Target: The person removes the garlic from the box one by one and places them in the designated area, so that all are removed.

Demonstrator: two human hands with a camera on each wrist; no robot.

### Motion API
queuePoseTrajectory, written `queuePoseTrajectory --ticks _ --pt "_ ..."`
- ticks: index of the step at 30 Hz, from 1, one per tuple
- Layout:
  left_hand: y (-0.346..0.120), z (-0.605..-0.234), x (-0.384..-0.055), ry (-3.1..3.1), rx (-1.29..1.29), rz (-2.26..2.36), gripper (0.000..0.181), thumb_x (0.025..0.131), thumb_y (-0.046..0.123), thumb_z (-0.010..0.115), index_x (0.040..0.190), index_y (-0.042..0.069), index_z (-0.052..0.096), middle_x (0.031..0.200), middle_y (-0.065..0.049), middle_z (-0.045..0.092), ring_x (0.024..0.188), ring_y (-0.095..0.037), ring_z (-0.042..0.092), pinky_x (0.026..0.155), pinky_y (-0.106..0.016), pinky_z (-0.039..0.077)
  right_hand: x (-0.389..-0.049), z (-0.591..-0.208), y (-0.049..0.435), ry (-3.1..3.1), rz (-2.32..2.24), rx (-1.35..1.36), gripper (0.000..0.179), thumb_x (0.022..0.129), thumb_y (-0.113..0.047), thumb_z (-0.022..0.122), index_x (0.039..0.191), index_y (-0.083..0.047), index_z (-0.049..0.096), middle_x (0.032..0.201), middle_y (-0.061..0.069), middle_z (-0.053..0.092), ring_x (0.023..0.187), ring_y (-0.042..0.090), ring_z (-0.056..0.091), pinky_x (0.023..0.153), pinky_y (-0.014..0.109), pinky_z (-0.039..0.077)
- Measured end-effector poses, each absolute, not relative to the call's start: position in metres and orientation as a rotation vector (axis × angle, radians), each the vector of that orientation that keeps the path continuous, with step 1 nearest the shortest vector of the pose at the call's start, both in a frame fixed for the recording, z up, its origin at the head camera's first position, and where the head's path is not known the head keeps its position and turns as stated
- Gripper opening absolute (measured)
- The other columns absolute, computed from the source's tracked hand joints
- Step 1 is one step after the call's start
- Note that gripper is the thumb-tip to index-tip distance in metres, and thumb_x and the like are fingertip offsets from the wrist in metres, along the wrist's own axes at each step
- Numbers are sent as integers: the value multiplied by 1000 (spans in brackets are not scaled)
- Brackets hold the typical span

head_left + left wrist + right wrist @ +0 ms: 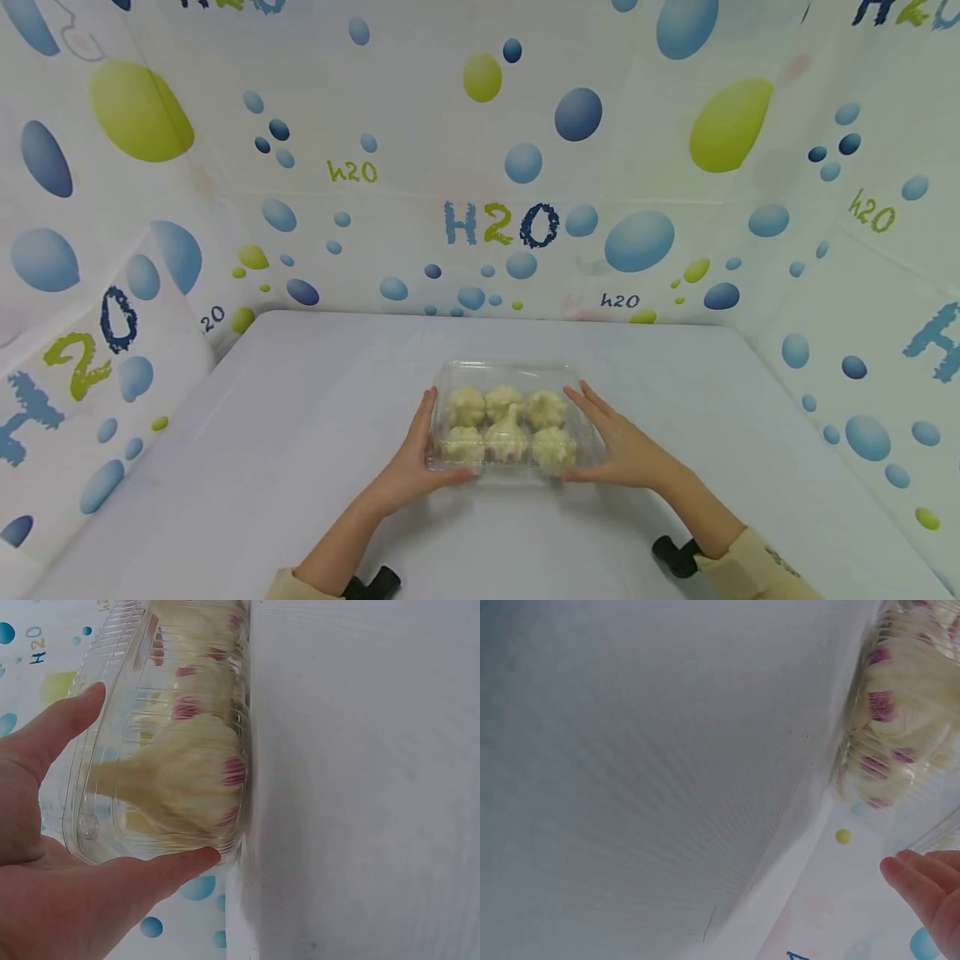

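A clear plastic clamshell box [517, 372] sits low at the white tabletop, its lid down. Inside are several pale garlic bulbs [506, 433] with purple streaks near their bases; one in the front row has an upright stem. My left hand [420, 458] grips the box's left end, thumb at the front edge and fingers along the side. In the left wrist view the thumb and a finger span that end. On the opposite end my right hand [626, 446] holds the box, thumb at the front right corner, fingers at the right rim. Its thumb is hidden in the right wrist view.
The white tabletop [315, 400] extends around the box. Behind it and along both sides stands a white sheet [420, 167] printed with blue and green drops and H2O lettering. Black wrist mounts [675, 557] show below the sleeves [757, 571].
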State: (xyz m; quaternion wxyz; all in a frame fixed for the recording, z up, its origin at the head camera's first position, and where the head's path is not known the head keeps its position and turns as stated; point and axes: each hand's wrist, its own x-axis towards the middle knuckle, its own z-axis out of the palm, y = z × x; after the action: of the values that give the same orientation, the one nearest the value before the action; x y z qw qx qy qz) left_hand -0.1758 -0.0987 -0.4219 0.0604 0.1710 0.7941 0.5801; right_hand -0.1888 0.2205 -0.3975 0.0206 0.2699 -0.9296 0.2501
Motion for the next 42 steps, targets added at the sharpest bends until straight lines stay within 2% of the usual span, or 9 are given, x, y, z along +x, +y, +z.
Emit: queuePoseTrajectory --ticks 7,10,19,26,34,42 --pt "-99 -422 -177 2414 508 1772 116 70 20 80 147 19 -7 151 -11 -12 130 -46 21 101 -59 22 -191 -396 217 -2875 743 822 103 67 -61 70 145 -13 22 149 21 15 128 42 30 91 60 37" --pt "-99 -422 -178 2416 500 1778 116 70 20 80 147 20 -6 152 -10 -12 131 -45 18 101 -59 22 -191 -395 217 -2881 751 819 102 68 -60 69 145 -13 23 148 21 16 128 42 30 92 60 35" --pt "-99 -423 -181 2456 559 1742 115 71 17 80 147 17 -7 151 -11 -12 137 -35 -4 103 -58 19 -192 -390 214 -2851 746 837 97 70 -56 70 144 -10 26 145 24 24 124 38 39 93 55 38" --pt "-99 -422 -181 2475 545 1723 113 72 22 79 147 21 -6 152 -10 -11 137 -33 -2 104 -56 19 -194 -391 216 -2818 754 837 91 72 -53 69 141 -9 29 140 23 35 119 37 44 91 54 40" --pt "-98 -422 -182 2461 473 1755 113 72 17 79 147 20 -5 152 -10 -10 136 -39 6 102 -57 22 -196 -392 217 -2768 758 848 86 74 -49 70 139 -8 33 136 16 44 117 34 48 91 53 41" --pt "-97 -418 -179 2428 450 1776 103 80 24 72 147 18 -6 152 -7 -13 138 -28 -6 107 -50 13 -196 -386 215 -2792 792 809 84 75 -52 68 138 -8 36 135 12 46 116 33 49 90 54 41"
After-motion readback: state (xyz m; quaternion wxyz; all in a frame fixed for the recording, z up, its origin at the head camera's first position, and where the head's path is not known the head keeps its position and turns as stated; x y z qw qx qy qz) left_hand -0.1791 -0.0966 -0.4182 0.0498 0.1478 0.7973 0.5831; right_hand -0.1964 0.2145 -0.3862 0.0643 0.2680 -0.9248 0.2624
